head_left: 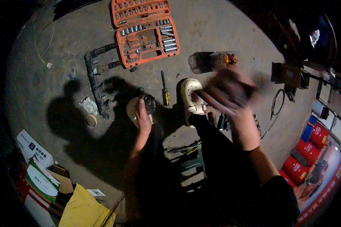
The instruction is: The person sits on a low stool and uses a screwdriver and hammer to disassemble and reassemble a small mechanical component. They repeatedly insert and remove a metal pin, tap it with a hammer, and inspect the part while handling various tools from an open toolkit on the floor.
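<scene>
My left hand (142,117) is closed around a dark, round, hollow-looking part (149,104), just above my left cream clog (131,109). The part's exact kind does not show. My right hand (231,90) is smeared by motion, raised to the right of my other clog (191,92). Whether its fingers hold anything is unclear. Between my feet lies a screwdriver (166,94) with a yellow and black handle. Beyond my right hand rests a dark cylindrical part (204,62) with a copper-coloured end.
An open orange socket set case (149,56) lies ahead. Left of it is a black pipe-like frame (91,81), near crumpled white plastic (88,104) and a tape roll (90,120). Boxes (41,178) and a yellow bag (85,208) stand lower left; a red printed carton (320,172), lower right.
</scene>
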Demonstrator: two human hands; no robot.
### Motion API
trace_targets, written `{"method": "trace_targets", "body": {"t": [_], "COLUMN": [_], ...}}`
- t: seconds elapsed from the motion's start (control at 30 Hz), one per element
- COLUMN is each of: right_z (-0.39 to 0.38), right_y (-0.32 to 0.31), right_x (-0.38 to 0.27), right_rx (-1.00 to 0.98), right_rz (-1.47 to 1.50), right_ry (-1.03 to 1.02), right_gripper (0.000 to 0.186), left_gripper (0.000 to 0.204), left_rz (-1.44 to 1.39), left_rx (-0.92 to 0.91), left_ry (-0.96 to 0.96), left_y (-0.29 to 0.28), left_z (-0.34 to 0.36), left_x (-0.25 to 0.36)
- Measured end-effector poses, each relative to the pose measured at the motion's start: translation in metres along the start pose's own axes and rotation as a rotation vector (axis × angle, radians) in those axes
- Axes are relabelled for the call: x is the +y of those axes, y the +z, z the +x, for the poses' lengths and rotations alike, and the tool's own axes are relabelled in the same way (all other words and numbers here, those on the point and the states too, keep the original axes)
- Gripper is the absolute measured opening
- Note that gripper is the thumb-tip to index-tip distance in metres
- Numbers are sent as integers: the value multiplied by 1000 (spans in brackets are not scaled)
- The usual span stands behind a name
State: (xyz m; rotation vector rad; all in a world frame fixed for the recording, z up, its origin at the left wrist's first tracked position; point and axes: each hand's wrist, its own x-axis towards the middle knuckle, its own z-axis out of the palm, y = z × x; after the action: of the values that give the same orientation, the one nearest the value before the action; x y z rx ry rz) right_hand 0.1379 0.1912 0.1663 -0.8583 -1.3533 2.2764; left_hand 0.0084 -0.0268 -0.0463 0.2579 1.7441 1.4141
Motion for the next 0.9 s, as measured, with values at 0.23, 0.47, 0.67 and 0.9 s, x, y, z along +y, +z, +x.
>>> {"method": "trace_targets", "body": {"t": [0.23, 0.47, 0.67, 0.9], "right_z": [16, 25, 19, -10], "right_y": [-46, -36, -39, -56], "right_x": [233, 254, 245, 237], "right_rx": [129, 24, 15, 249], "right_rz": [-1079, -1264, -1178, -920], "right_ry": [350, 531, 454, 321], "right_gripper": [36, 48, 58, 53], "left_gripper": [34, 26, 17, 37], "left_rz": [-470, -130, -128, 37], "left_rx": [-90, -245, -221, -292], "left_ry": [-43, 159, 133, 259], "left_y": [13, 27, 27, 32], "left_z": [4, 18, 16, 31], "left_x": [-8, 4, -12, -11]}}
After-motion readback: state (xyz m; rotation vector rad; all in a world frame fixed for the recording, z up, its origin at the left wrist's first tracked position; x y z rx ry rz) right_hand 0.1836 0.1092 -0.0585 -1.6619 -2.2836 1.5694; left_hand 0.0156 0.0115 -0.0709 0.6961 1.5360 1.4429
